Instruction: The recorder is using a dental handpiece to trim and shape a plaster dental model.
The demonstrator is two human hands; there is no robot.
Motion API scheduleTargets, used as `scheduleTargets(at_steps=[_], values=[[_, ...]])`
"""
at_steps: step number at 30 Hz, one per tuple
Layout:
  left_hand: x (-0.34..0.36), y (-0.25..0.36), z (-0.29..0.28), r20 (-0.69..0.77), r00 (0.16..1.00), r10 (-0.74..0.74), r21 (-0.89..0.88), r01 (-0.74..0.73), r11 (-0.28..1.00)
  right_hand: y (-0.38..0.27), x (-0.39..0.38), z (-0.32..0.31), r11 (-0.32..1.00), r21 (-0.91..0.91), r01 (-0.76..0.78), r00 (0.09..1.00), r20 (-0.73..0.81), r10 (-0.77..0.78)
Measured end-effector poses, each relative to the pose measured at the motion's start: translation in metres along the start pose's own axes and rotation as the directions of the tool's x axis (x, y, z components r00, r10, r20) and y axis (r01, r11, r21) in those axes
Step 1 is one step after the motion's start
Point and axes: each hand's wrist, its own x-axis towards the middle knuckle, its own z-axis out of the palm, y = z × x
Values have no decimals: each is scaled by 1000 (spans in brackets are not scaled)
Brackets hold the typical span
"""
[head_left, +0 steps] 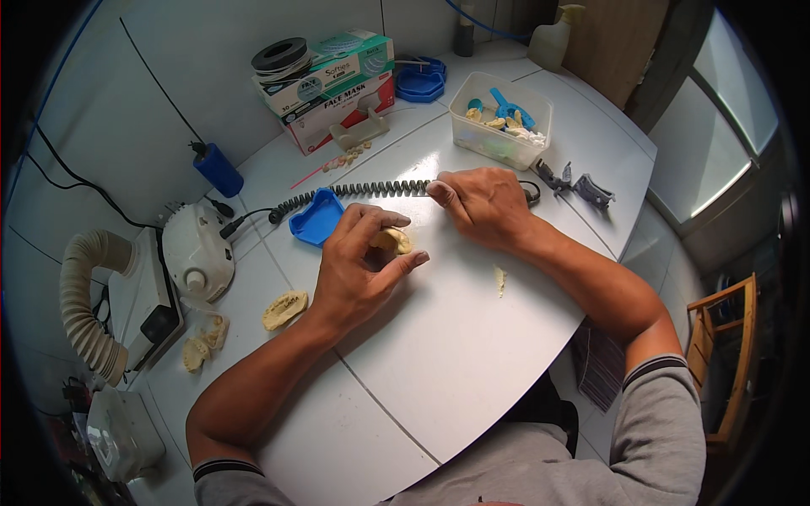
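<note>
My left hand [359, 261] is curled around a cream plaster dental cast [392, 242], holding it above the table between thumb and fingers. To its right, my right hand [483, 205] is closed like a fist. A black coiled cord [363, 189] runs behind that hand, and a dark loop of cable [531, 193] shows at its far side. Whatever the right fingers grip is hidden. A blue mould tray [316, 219] lies just beyond my left hand. Another cream cast [285, 310] rests on the table near my left wrist, and a small pile of cream shavings [501, 282] lies below my right hand.
A white control unit [201, 253] and a ribbed hose [84, 295] stand at left, near more cast pieces [202, 344]. Stacked boxes [333, 101] are at the back. A clear plastic tub [502, 143] with blue scoops stands back right, beside grey parts [582, 187].
</note>
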Motion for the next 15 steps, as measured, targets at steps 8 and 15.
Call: scheduleTargets(at_steps=[8, 15], values=[[1, -4, 0, -20, 999, 50, 72, -48, 996, 10, 35, 10, 997, -23, -79, 996, 34, 80], [-1, -3, -3, -39, 999, -28, 48, 30, 998, 26, 25, -3, 990, 98, 105, 987, 109, -116]])
